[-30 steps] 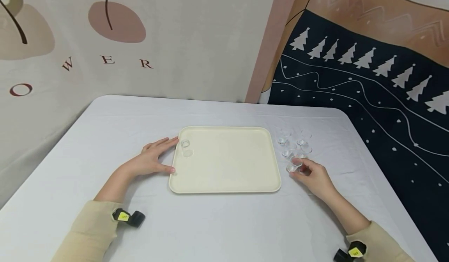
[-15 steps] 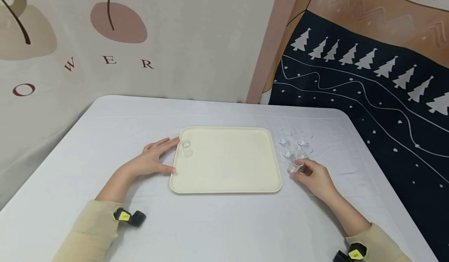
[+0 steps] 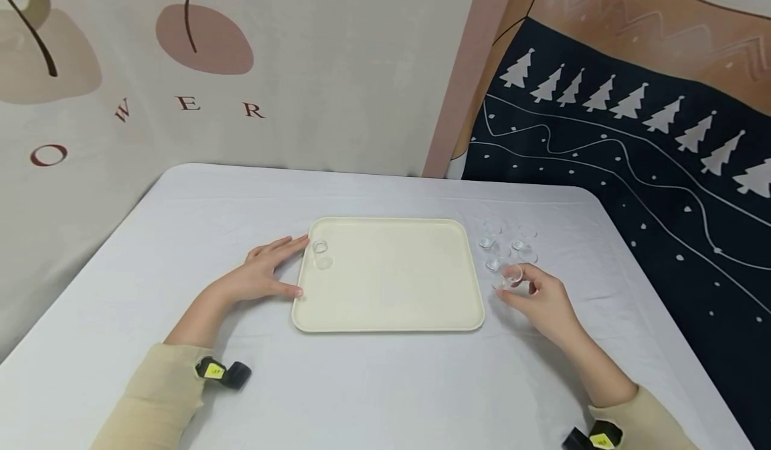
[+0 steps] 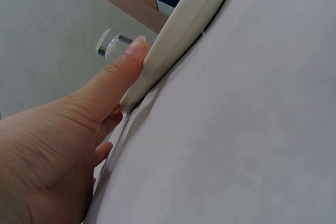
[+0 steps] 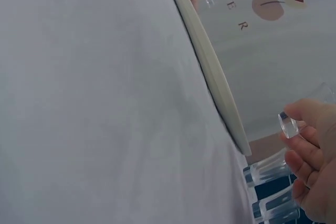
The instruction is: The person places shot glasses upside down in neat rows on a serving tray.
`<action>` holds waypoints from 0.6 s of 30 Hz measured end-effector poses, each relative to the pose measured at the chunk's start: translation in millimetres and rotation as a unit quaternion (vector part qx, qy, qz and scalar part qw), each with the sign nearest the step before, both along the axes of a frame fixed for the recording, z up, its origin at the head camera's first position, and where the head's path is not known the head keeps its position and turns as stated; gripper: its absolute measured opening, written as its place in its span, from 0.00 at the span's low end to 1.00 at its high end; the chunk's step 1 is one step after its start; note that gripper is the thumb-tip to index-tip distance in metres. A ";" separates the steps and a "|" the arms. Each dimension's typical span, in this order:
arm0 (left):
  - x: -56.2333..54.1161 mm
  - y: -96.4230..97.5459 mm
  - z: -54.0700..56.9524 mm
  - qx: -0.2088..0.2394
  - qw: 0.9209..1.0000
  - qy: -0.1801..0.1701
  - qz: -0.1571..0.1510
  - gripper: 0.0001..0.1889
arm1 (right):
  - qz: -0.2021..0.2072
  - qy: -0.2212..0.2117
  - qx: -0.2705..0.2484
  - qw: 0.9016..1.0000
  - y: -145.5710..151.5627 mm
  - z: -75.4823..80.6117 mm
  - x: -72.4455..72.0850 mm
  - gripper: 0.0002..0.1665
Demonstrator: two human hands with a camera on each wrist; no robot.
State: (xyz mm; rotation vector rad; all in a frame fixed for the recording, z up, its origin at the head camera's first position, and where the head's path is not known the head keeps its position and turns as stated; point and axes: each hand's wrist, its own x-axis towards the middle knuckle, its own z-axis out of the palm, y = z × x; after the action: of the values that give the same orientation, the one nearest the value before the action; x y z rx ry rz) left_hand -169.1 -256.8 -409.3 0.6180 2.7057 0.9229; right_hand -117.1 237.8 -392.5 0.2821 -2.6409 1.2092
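Observation:
A cream rectangular tray [image 3: 391, 276] lies on the white-covered table. My left hand [image 3: 265, 270] rests against its left edge, fingers extended and thumb at the rim. Just inside that edge, near the fingertips, one small clear shot glass [image 3: 320, 246] stands on the tray. To the right of the tray, my right hand [image 3: 542, 299] pinches another clear shot glass [image 3: 512, 274] between thumb and fingers. In the right wrist view the thick base of the held shot glass [image 5: 289, 125] shows beside the thumb, raised off the tabletop.
Several more clear shot glasses [image 3: 492, 263] stand in a cluster right of the tray, just beyond my right hand. White cloth [image 3: 373, 390] covers the table. Behind it hang a pale curtain [image 3: 337, 68] and a dark cloth printed with trees [image 3: 602, 142].
My right hand has lifted the pinched shot glass slightly up from the table beside the cluster. The left hand stays at the tray's edge.

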 end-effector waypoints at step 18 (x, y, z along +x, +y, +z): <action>0.4 0.4 -0.8 -0.004 1.000 -0.004 0.003 0.57 | 0.082 0.076 -0.035 0.993 -35.3 19.1 -12.4 0.20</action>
State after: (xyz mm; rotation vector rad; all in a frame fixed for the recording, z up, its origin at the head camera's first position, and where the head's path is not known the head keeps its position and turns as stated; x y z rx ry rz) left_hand -168.7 -256.4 -410.1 0.6052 2.7047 0.9124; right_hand -129.4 202.5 -373.4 0.5636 -2.4790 1.2723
